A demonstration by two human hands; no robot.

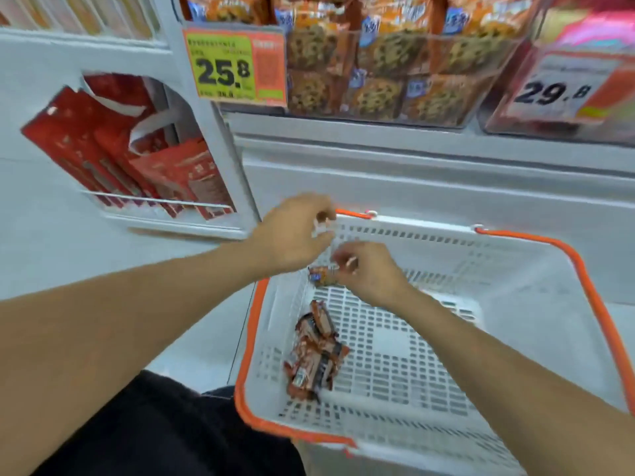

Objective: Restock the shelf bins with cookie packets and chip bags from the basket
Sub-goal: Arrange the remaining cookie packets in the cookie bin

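Observation:
A white basket (515, 242) with an orange rim sits low in front of me. On its floor lies a small heap of brown-orange cookie packets (316, 355). My right hand (371, 273) reaches in at the far left corner and pinches one small cookie packet (320, 277) with its fingertips. My left hand (293, 233) hovers just above it at the basket's far rim, fingers loosely curled, with nothing visible in them. Higher up, a clear shelf bin (395, 108) is packed with chocolate-chip cookie packets (388, 53).
Price tags reading 25.8 (223, 70) and 29.8 (556, 91) hang on the bins. A second bin with pink packs (584, 32) stands at the right. Red packages (103, 149) fill a wire side rack on the left. A white cabinet front (412, 187) stands behind the basket.

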